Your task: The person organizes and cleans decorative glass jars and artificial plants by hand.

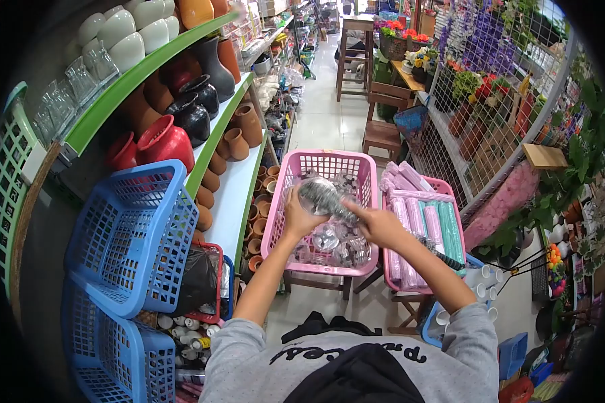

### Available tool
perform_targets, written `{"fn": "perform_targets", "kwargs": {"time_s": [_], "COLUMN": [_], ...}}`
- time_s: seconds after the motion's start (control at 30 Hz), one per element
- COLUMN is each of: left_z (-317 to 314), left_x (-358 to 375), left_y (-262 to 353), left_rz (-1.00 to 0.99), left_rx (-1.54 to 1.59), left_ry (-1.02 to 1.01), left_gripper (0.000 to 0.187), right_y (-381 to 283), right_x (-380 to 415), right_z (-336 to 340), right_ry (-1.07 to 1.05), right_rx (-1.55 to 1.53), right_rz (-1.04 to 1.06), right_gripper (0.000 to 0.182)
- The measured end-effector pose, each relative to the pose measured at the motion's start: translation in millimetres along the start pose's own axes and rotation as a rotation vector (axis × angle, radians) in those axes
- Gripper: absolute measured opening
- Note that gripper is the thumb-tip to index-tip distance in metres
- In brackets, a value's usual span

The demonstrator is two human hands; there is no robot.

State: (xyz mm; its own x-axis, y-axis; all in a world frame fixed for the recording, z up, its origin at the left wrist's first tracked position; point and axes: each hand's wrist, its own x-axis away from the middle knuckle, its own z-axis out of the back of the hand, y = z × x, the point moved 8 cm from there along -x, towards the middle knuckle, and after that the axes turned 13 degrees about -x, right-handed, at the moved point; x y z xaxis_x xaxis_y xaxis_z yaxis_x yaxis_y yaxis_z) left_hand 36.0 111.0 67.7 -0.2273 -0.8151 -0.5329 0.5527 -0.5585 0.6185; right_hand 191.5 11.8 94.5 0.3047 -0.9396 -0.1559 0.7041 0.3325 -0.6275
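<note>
Over the pink basket in the middle, my left hand is wrapped round the side of a clear, shiny object, perhaps glass. My right hand is closed on a dark, bristly brush-like thing, which lies against the clear object; its far end is blurred. A dark striped end sticks out below my right hand. Several clear glass-like pieces lie in the basket beneath my hands.
To the right, a second pink basket holds pink and teal wrapped rolls. Blue baskets stand at the left, beside shelves of pots and vases. A wooden chair and a wire rack are farther off.
</note>
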Motion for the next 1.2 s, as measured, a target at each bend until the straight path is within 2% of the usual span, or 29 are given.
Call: {"fn": "perform_targets", "kwargs": {"time_s": [0.1, 0.13, 0.17, 0.23, 0.27, 0.33, 0.37, 0.43, 0.47, 0.5, 0.57, 0.6, 0.63, 0.7, 0.73, 0.77, 0.8, 0.83, 0.87, 0.9, 0.93, 0.97, 1.0, 1.07, 1.1, 1.17, 1.2], "left_z": [-3.6, -3.5, -2.5, 0.9, 2.2, 8.9, 5.3, 4.6, -3.3, 1.3, 12.2, 12.7, 13.3, 13.4, 19.9, 25.4, 26.3, 18.3, 10.4, 10.7, 10.5, 10.6, 13.5, 14.1, 14.1, 9.6, -1.1], "left_x": [0.4, -2.0, -5.4, -5.6, -4.8, -2.8, -4.3, -4.7, -9.1, -13.6, -9.5, -7.3, -5.4, -3.6, -5.8, -7.7, -9.4, -11.7, -13.5, -14.9, -16.0, -15.8, -14.7, -10.3, -9.0, -10.6, -10.9], "left_y": [4.8, 4.8, 4.4, 8.0, 9.9, 21.7, 26.3, 22.1, 16.6, 28.0, 30.9, 23.3, 14.8, 5.7, 11.6, 18.0, 20.4, 18.7, 16.9, 18.7, 26.3, 33.5, 34.6, 35.6, 34.3, 30.6, 14.6], "left_rz": [0.019, 0.049, 0.077, 0.068, 0.059, 0.074, 0.043, 0.114, -0.037, -0.185, -0.142, -0.044, 0.055, 0.093, 0.002, -0.087, -0.084, -0.012, 0.055, 0.049, -0.030, -0.108, -0.072, -0.058, -0.061, -0.027, 0.031], "left_rx": [-0.029, -0.015, -0.002, -0.019, -0.036, -0.096, -0.074, -0.080, -0.106, -0.133, -0.155, -0.119, -0.084, 0.142, 0.050, -0.041, -0.042, -0.030, -0.018, -0.018, -0.044, -0.072, -0.199, -0.189, -0.187, -0.237, -0.206], "left_ry": [-0.023, -0.011, 0.004, -0.008, -0.025, -0.023, -0.057, -0.026, -0.034, -0.044, 0.004, 0.001, 0.001, 0.050, 0.118, 0.191, 0.194, 0.078, -0.037, -0.037, -0.043, -0.050, -0.029, -0.034, -0.037, -0.061, -0.061], "left_gripper": [0.088, 0.088, 0.088, 0.088, 0.088, 0.088, 0.089, 0.087, 0.088, 0.089, 0.089, 0.088, 0.088, 0.083, 0.083, 0.082, 0.082, 0.085, 0.088, 0.088, 0.089, 0.089, 0.091, 0.092, 0.092, 0.094, 0.097], "right_y": [10.4, 0.3, -5.9, -16.2, -12.4, 8.7, 8.8, 0.5, -3.0, -2.5, -5.2, 1.1, 12.6, 56.1, 55.5, 47.9, 35.7, 27.1, 8.5, -7.5, -13.2, -14.0, -7.1, 24.2, 21.7, 17.9, 11.2], "right_x": [-5.3, -1.6, 1.2, 7.5, 5.6, 1.3, 3.2, 4.4, 7.5, 8.6, 16.5, 17.0, 15.9, 21.0, 21.9, 22.5, 23.7, 24.6, 20.9, 18.9, 18.6, 17.6, 15.4, 12.1, 12.3, 13.7, 14.1], "right_z": [22.4, 17.7, 7.1, 1.9, 6.0, 22.9, 20.5, 15.3, -0.2, 1.4, 8.9, 19.1, 24.8, 45.0, 45.8, 50.7, 55.1, 51.9, 42.6, 35.0, 24.2, 27.9, 36.6, 54.8, 56.9, 55.3, 38.8], "right_ry": [0.150, 0.141, 0.042, 0.065, 0.067, 0.123, 0.124, 0.167, 0.075, 0.074, 0.080, 0.061, 0.058, 0.289, 0.293, 0.335, 0.371, 0.366, 0.278, 0.194, 0.058, 0.064, 0.117, 0.244, 0.246, 0.210, 0.180], "right_rx": [-0.035, -0.084, -0.128, -0.128, -0.128, -0.013, -0.014, -0.177, -0.142, -0.141, -0.039, 0.011, 0.011, -0.188, -0.189, -0.263, -0.339, -0.340, -0.298, -0.254, -0.084, -0.084, -0.008, 0.093, 0.094, -0.148, -0.103], "right_rz": [-0.111, -0.079, -0.088, 0.079, 0.078, -0.157, -0.162, -0.056, -0.008, -0.005, 0.067, -0.024, -0.020, -0.323, -0.321, -0.228, -0.134, -0.135, -0.050, 0.034, 0.029, 0.029, -0.062, -0.239, -0.234, -0.238, -0.085], "right_gripper": [0.068, 0.067, 0.065, 0.066, 0.066, 0.069, 0.069, 0.070, 0.069, 0.069, 0.069, 0.065, 0.065, 0.060, 0.060, 0.058, 0.056, 0.056, 0.058, 0.060, 0.063, 0.063, 0.064, 0.064, 0.064, 0.065, 0.065]}}
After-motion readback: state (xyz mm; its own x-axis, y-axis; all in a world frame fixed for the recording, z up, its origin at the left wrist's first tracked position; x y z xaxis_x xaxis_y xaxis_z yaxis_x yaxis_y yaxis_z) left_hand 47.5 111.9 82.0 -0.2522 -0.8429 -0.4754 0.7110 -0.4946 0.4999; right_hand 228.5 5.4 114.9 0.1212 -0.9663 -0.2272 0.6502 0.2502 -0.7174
